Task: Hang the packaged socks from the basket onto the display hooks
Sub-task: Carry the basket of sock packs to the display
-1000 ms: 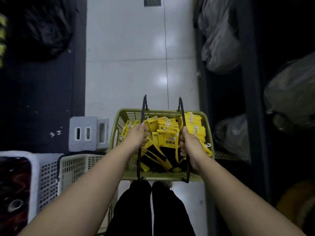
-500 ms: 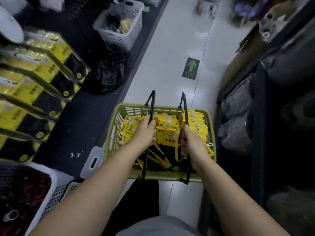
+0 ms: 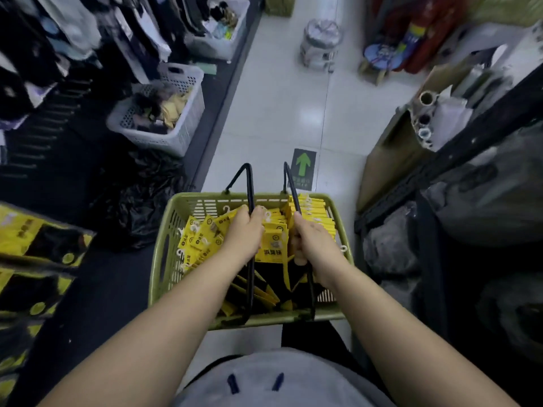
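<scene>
1. Left hand [image 3: 245, 230] – clenched round the left black handle [image 3: 249, 186] of the green basket [image 3: 158, 259], knuckles up.
2. Right hand [image 3: 311, 242] is clenched round the right black handle [image 3: 289, 183], thumb tucked under on the inner side.
3. Both handles stand upright, side by side, with a narrow gap between my fists.
4. The basket sits straight ahead of my torso, above my black trouser leg [image 3: 308, 336] and just past my grey shirt [image 3: 279, 383].
5. The packaged socks [image 3: 202, 236] are all inside the basket: yellow cards with white plastic hangers, black socks below. Loose and tilted on the left side, a neat upright stack [image 3: 314, 212] along the right wall.
6. One pack with a printed label stands between my two hands, face towards me.
7. Display hooks [image 3: 44, 133] – dark pegs on the rack to my left, blurred, well apart from the basket.
8. More yellow-and-black packs [image 3: 35, 239] hang low on that left rack, also blurred.
9. A black plastic bag [image 3: 141, 201] lies on the floor near the basket's left side, with a white crate [image 3: 176, 118] of mixed items beyond it.
10. White tile floor [image 3: 279, 113] ahead, with a green arrow sticker [image 3: 304, 168] just past the handles.
11. Right side: a cardboard box [image 3: 396, 160] and dark shelving with wrapped bundles.
</scene>
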Motion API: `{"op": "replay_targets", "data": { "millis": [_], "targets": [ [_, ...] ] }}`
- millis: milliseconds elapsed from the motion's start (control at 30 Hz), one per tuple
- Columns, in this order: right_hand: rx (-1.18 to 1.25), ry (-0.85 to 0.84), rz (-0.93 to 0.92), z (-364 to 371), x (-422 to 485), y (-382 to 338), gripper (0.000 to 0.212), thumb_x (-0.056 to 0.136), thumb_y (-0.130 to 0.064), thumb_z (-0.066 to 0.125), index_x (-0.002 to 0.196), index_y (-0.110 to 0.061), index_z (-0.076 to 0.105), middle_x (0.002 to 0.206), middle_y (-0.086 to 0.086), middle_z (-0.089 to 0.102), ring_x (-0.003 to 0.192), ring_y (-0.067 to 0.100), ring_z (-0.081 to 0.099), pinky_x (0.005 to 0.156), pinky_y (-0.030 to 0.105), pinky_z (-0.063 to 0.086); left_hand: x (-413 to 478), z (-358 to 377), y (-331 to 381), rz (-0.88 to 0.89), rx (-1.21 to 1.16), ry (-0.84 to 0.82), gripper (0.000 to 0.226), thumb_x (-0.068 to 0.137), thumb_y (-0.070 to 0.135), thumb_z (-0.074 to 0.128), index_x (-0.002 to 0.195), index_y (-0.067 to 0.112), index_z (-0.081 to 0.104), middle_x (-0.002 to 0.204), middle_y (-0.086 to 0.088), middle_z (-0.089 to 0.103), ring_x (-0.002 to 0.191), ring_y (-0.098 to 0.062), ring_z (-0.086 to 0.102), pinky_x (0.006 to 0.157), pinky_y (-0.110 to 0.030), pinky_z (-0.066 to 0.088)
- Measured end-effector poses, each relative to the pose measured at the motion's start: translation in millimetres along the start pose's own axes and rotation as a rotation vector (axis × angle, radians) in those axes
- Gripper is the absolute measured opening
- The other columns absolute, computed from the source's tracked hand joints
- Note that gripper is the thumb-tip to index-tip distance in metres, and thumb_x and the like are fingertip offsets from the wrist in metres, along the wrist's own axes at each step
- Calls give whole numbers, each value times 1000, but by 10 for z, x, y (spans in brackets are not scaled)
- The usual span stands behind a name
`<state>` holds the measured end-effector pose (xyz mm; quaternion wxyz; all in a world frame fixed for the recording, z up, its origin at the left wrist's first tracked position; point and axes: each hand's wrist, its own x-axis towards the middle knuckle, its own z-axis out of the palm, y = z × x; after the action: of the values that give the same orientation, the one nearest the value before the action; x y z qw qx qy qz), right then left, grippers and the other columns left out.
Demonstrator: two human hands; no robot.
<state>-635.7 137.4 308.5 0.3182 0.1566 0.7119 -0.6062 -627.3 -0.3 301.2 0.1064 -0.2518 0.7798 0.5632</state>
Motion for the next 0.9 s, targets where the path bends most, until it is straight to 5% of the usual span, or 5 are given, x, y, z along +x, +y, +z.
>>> {"op": "replay_targets", "data": {
  "millis": [200,333,500,767,900],
  "targets": [
    [-65,-55,-2,-595,1190,-1119,39,98,-47,40,71,-19,47,58,-2,47,53,15,40,53,29,32,1348,246,1070,-32,25,71,34,102,34,33,98,6,52,74,-17,52,62,-34,53,71,-49,53],
    [-58,-89,-80,-926,1861,-1940,37,99,-44,40,71,-19,45,48,-10,42,45,11,35,52,28,32,2117,223,1773,49,-47,106,32,102,33,32,81,13,46,59,-2,42,46,-19,43,51,-30,34],
    [-51,-93,-161,-1287,2924,-2985,37,99,-44,39,70,-21,43,43,-13,36,52,10,37,48,24,30,3266,170,2512,152,-101,120,31,103,30,30,76,17,37,58,2,37,33,-1,36,38,-15,35],
    [-155,-39,-197,-1448,4664,-4661,40,100,-42,38,65,-23,40,45,-12,38,37,2,34,42,21,26,5325,87,3618,141,-64,88,32,103,34,28,76,19,36,57,2,43,45,-11,43,54,-28,40],
    [-124,-63,-211,-1533,5360,-5408,40,101,-38,38,65,-21,39,41,-11,35,31,-1,35,36,15,28,6208,-21,4144,122,-34,83,31,103,33,30,77,18,36,61,0,43,41,-5,44,46,-23,43]
  ]
}}
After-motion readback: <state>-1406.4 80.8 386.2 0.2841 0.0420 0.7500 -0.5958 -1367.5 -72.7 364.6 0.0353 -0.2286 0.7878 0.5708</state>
